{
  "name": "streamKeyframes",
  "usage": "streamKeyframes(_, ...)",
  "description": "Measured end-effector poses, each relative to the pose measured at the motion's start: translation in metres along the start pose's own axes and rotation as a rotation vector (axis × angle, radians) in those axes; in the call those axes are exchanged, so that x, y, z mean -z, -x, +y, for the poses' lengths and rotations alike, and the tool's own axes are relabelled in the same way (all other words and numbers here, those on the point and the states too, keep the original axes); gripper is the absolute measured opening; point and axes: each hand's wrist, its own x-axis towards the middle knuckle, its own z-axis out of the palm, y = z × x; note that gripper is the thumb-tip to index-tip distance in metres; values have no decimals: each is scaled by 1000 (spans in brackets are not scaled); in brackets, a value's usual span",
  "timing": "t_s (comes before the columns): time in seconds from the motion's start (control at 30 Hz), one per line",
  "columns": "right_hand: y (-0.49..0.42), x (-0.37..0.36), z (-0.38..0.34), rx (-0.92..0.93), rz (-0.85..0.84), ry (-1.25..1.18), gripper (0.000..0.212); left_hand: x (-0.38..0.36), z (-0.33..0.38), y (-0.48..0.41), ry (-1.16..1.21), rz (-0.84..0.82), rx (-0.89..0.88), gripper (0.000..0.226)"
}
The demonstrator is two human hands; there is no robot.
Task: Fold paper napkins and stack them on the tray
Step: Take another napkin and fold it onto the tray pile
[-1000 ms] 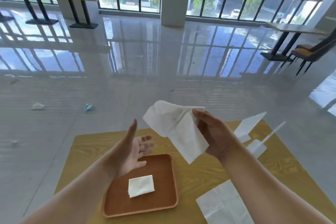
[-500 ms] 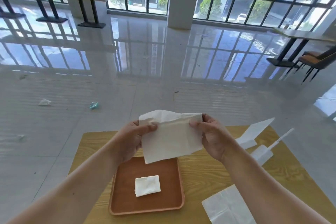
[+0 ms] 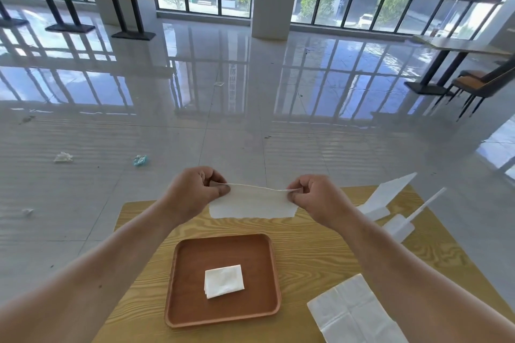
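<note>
Pinching the napkin (image 3: 252, 205) by its top edge, my left hand (image 3: 192, 195) and right hand (image 3: 320, 200) each have fingers clamped on one end, so it hangs taut between them above the surface (image 3: 312, 256). Below my fingers and nearer to me sits the tray (image 3: 223, 312) with one folded napkin (image 3: 224, 281) lying flat in it. An unfolded napkin (image 3: 351, 312) lies flat on the surface under my right forearm, just right of the tray.

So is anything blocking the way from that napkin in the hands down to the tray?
Nothing visible does. The napkin, pinched by the left hand and right hand, hangs above the table beyond the tray. Only one folded napkin lies there, ready for stacking.
</note>
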Motion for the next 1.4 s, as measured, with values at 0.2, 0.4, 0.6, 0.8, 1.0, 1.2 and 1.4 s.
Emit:
streamKeyframes(0.2,4,2,-17,23,-141,385,8,3,25,-4,-457,86,-247,15)
streamKeyframes(0.4,9,-30,-24,57,-200,293,37,-9,57,-4,-521,-20,-323,18)
streamKeyframes(0.6,7,-45,-19,-148,-299,-285,15,-7,51,-4,-543,231,-270,48)
streamKeyframes(0.8,11,-51,-18,-267,-298,-853,68,-8,8,18,-257,86,38,79)
streamKeyframes(1.0,12,-49,-25,-137,-303,-765,94,-16,-6,35,-85,-219,53,96)
streamKeyframes(1.2,12,-43,-39,-34,-314,-615,58,-24,-6,36,82,-264,64,42)
streamKeyframes(1.4,9,-37,-47,-7,-299,-552,43,-24,-4,40,108,-319,82,67)
